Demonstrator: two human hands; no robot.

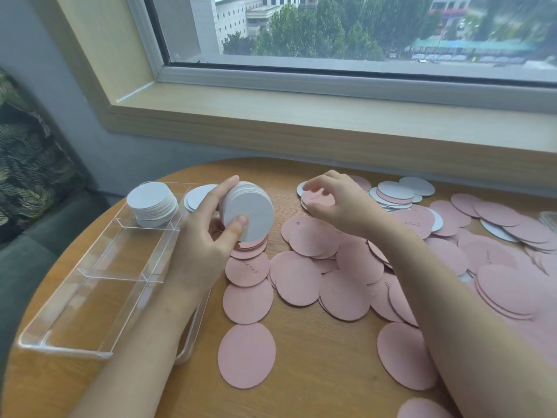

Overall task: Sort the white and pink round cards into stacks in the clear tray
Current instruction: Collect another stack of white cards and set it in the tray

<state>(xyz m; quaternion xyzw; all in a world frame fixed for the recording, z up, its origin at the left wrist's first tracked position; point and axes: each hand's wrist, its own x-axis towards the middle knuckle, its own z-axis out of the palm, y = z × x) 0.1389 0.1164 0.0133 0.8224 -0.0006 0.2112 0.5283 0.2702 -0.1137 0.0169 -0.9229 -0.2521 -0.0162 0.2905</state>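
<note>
Our left forearm hides part of the clear tray [90, 297]. Our left hand [208, 233] clamps a white stack [247, 212] at the tray's three o'clock. Our right hand [337, 203] pinches a pink card [316, 198], fingertips blurred, above scattered pink cards [301, 282].

I note the tray [99, 285] left on the table [316, 372], one stack [152, 203] in its far compartment, loose cards [346, 267] spread to its right
</note>
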